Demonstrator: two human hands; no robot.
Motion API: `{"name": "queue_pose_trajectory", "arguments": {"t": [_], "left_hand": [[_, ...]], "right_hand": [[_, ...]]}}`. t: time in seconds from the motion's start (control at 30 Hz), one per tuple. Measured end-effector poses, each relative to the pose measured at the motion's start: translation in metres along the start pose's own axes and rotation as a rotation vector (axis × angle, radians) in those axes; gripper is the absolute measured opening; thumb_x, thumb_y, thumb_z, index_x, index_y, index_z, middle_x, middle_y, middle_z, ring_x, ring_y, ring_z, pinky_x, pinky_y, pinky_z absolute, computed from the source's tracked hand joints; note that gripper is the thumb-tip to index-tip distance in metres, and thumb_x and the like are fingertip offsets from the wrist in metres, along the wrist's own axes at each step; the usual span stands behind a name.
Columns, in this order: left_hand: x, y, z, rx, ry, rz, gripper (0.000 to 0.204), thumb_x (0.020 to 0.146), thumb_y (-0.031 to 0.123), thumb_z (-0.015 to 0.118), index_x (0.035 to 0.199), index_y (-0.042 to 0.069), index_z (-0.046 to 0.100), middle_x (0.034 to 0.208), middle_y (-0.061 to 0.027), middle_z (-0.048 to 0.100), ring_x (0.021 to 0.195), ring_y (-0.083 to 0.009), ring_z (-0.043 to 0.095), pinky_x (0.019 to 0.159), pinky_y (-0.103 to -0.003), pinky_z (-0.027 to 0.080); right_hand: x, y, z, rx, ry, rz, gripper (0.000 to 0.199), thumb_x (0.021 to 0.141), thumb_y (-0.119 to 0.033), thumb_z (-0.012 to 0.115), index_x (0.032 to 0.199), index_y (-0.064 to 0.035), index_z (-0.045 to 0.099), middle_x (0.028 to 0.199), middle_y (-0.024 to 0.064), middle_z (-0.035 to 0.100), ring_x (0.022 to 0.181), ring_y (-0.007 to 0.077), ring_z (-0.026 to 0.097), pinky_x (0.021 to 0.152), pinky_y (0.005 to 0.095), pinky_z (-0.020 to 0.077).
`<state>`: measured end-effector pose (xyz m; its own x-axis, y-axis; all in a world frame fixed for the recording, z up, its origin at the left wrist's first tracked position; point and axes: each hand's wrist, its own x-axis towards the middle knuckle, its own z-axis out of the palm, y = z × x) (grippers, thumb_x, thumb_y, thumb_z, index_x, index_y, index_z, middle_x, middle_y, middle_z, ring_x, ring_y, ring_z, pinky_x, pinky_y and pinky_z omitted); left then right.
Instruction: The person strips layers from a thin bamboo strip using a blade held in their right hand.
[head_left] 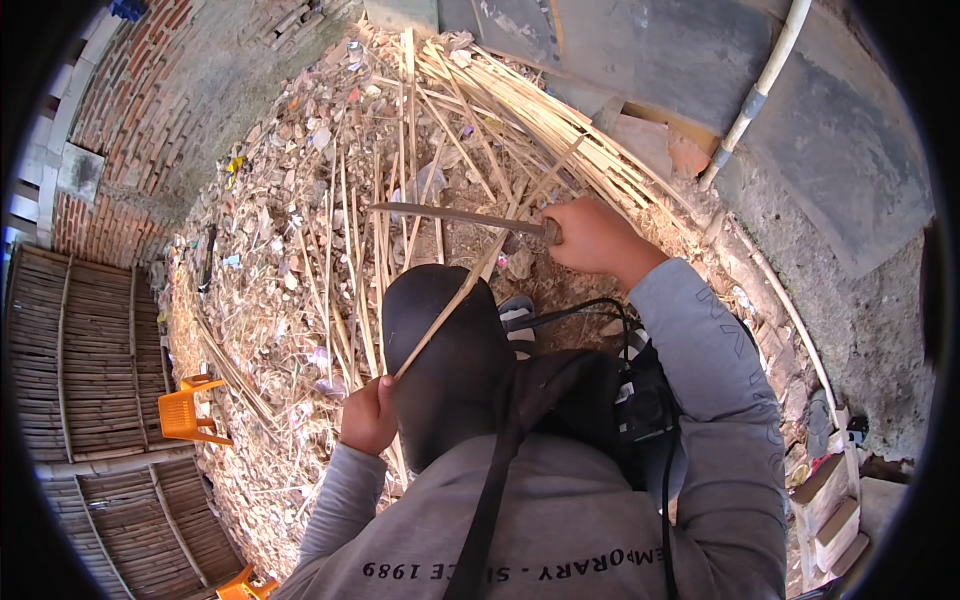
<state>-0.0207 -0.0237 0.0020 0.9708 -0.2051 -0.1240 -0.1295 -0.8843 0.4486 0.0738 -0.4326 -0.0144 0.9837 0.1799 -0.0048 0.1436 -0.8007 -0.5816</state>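
Hands clamped: left hand [368, 415] grips bamboo strip [470, 285], right hand [590, 235] grips knife [455, 216]; orange plastic chair [190, 408] left.

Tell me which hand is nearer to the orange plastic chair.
Left. The left hand grips the bamboo strip's lower end, just right of the orange plastic chair. The right hand holds the knife much farther off.

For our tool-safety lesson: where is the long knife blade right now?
In the head view the knife sits at upper centre, gripped by the right hand, its blade pointing left across the bamboo strip held by the left hand.
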Motion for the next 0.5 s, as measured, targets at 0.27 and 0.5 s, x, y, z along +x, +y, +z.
{"name": "queue_pose_trajectory", "arguments": {"t": [0.27,0.5], "left_hand": [[0.002,-0.003,0.002,0.067,0.024,0.07,0.049,0.107,0.039,0.042,0.077,0.002,0.056,0.065,-0.024,0.057,0.063,-0.047,0.058,0.056,-0.053,0.043],[0.002,-0.001,0.001,0.185,0.025,0.052,0.046,0.106,0.04,0.046,0.08,0.004,0.058,0.068,-0.0245,0.06,0.065,-0.048,0.06,0.057,-0.056,0.044]], "right_hand": [[0.009,0.005,0.012,0.04,0.008,0.029,0.026,0.075,-0.018,0.07,0.099,-0.008,0.071,0.081,0.0184,0.068,0.08,0.0406,0.066,0.071,0.0502,0.0522],[0.003,-0.013,0.005,-0.091,-0.028,-0.015,0.016,0.075,-0.017,0.068,0.088,-0.0084,0.069,0.077,0.0189,0.066,0.077,0.0405,0.066,0.07,0.0503,0.0517]]}}
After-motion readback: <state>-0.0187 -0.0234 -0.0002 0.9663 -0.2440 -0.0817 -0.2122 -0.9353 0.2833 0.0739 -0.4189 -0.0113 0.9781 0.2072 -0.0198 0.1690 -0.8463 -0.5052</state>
